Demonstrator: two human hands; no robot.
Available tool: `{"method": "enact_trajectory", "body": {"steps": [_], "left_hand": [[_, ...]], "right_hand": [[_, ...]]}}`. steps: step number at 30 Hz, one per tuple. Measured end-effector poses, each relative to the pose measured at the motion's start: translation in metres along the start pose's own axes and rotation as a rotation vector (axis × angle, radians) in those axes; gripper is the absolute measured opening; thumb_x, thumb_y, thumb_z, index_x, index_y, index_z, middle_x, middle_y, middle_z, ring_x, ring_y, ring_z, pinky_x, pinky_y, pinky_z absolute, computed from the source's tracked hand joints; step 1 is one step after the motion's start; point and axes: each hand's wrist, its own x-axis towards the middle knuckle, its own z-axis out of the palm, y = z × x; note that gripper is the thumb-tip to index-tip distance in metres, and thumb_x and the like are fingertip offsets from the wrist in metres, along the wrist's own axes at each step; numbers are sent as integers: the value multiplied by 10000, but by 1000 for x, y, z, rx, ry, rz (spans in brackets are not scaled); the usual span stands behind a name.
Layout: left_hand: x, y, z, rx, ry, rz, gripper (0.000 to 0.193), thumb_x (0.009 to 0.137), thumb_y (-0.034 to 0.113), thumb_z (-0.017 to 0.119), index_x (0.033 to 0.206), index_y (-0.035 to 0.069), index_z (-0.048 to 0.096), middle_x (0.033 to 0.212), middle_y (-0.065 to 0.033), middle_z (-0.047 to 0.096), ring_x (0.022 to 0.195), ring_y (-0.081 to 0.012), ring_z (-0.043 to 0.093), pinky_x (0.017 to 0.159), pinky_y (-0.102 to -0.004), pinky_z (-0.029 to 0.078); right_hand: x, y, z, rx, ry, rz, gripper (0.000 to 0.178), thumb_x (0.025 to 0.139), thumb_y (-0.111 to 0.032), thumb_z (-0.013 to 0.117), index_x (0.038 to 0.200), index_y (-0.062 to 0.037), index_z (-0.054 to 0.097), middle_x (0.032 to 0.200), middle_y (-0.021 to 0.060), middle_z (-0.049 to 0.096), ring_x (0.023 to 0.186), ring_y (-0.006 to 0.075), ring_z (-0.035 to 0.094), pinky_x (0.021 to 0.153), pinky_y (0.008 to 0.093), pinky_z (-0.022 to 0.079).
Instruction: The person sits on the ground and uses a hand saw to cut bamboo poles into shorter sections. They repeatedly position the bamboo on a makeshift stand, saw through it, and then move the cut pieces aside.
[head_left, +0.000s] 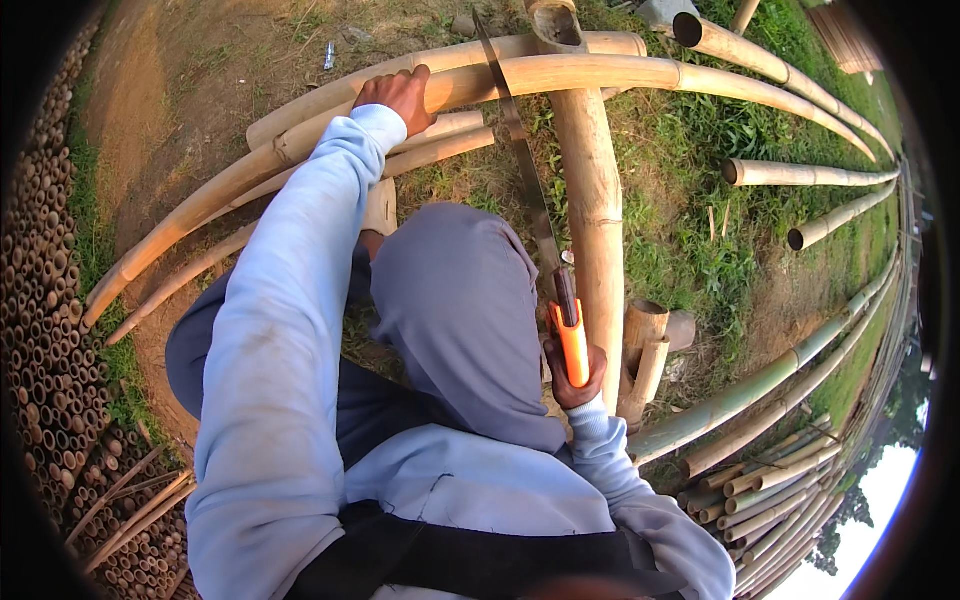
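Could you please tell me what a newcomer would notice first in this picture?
The saw's orange handle stands out right of centre, in the right hand. Its long blade crosses, in this view, the bamboo pole under the left hand. Along the left rim, many round bamboo ends show.

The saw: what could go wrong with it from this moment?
The left hand grips the pole near where the saw crosses it, so if the saw jumps, it could cut that hand. The saw also appears to pass close beside the knee; a slip might catch it.
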Motion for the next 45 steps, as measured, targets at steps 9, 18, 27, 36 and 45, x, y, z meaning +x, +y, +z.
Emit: {"method": "enact_trajectory", "body": {"steps": [9,18,27,36,45], "left_hand": [[6,2,-7,-12,-78,-27,601,810,349,780,1301,81,560,1136,-208,722,1094,-400,682,981,-508,522],[4,-5,2,-6,-35,14,611,816,341,786,1320,93,545,1137,-208,718,1097,-426,672,986,-521,509],[12,-3,1,-7,-8,25,623,817,340,779,1334,97,533,1140,-205,718,1105,-406,671,996,-514,501],[9,-12,7,-12,-34,17,664,782,350,791,1348,108,541,1139,-209,716,1097,-420,672,954,-525,533],[11,-8,-2,-13,-18,-3,648,807,380,774,1353,119,542,1136,-209,722,1069,-414,686,953,-502,539]], "right_hand": [[110,20,38,187,-3,-28,206,906,-106,782,1008,32,669,779,3,632,695,78,558,626,266,466],[67,12,26,88,-35,76,155,946,-88,726,1028,34,678,741,6,616,663,75,547,597,261,460],[84,25,36,24,60,-24,116,936,-67,705,960,44,683,686,76,612,629,92,558,573,292,457],[4,14,15,-60,32,-80,123,924,-2,678,1029,60,696,708,36,624,655,95,603,599,265,481],[132,24,48,131,-15,-72,134,945,-77,714,922,46,666,692,41,623,624,76,530,566,271,441]]}}
